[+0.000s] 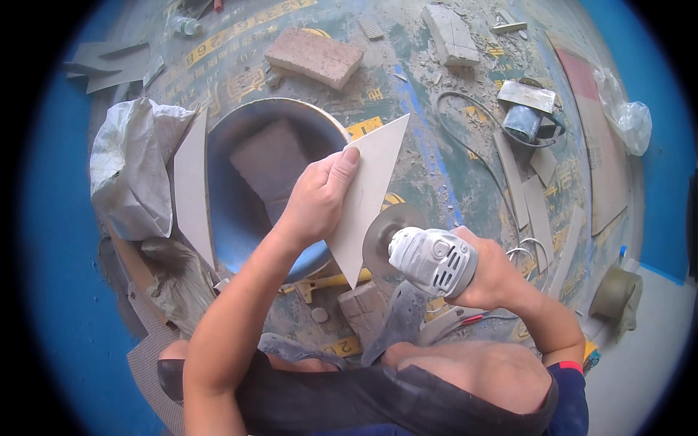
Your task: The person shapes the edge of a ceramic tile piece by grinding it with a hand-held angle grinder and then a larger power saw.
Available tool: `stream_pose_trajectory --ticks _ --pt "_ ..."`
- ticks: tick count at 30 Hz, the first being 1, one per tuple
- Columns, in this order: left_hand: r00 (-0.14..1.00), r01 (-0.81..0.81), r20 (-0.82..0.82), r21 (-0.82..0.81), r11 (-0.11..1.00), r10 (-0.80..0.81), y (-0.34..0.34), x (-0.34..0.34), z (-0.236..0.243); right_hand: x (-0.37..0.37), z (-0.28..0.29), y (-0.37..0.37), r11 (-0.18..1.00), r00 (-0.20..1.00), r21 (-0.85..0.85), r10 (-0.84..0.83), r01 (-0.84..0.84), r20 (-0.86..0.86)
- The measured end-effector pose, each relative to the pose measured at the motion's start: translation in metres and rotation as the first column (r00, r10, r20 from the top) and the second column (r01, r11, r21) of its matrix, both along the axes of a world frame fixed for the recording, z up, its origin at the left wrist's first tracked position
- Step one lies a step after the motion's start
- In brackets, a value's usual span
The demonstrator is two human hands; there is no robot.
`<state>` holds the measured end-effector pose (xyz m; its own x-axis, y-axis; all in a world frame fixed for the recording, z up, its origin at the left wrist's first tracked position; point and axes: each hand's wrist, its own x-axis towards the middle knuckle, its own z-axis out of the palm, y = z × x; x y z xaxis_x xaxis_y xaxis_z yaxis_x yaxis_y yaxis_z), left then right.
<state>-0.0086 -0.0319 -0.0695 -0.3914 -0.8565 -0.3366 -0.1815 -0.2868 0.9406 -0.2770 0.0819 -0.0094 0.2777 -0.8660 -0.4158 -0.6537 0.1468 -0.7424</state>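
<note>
My left hand (325,190) grips a pale, roughly triangular tile piece (369,182) by its left edge, thumb on its face and fingers hidden behind. The piece is tilted upright, its pointed corner up and to the right. In my right hand (491,272) is a dusty white angle grinder (434,263), held round its body. Its round disc (390,234) is at the tile's lower right edge; I cannot tell whether they touch. Behind my left hand stands a blue bucket (240,218) with a brick-like block (273,163) inside.
A reddish brick (314,57) and a pale block (451,35) lie beyond the bucket. Tile strips (538,214) and a cable (476,156) are at right, near a blue-and-grey tool (525,120). A white sack (138,163) stands left. A yellow-handled tool (313,285) lies below the bucket.
</note>
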Motion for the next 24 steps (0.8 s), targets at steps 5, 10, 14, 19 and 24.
stream_pose_trajectory --ticks 5,10,14,19,24 --pt "0.999 -0.003 -0.046 0.034 0.999 0.004 0.000 -0.004 0.001 -0.015 -0.018 -0.021 0.993 0.992 -0.027 -0.116 0.117 0.049" --pt "0.999 -0.004 -0.038 0.010 1.000 0.004 -0.001 -0.002 0.000 -0.021 -0.014 -0.023 0.986 0.984 -0.008 -0.163 0.164 0.078" --pt "1.000 0.000 -0.024 0.000 1.000 0.000 0.001 0.001 -0.005 -0.004 -0.001 -0.002 0.999 1.000 0.030 -0.022 0.023 -0.009" --pt "0.999 -0.009 -0.042 0.050 0.999 0.011 0.001 -0.006 0.005 -0.015 -0.012 -0.024 0.991 0.991 -0.026 -0.127 0.128 0.040" --pt "1.000 0.006 -0.009 0.045 0.999 -0.006 0.000 0.000 0.003 -0.015 -0.009 -0.030 0.991 0.989 0.015 -0.136 0.135 0.065"
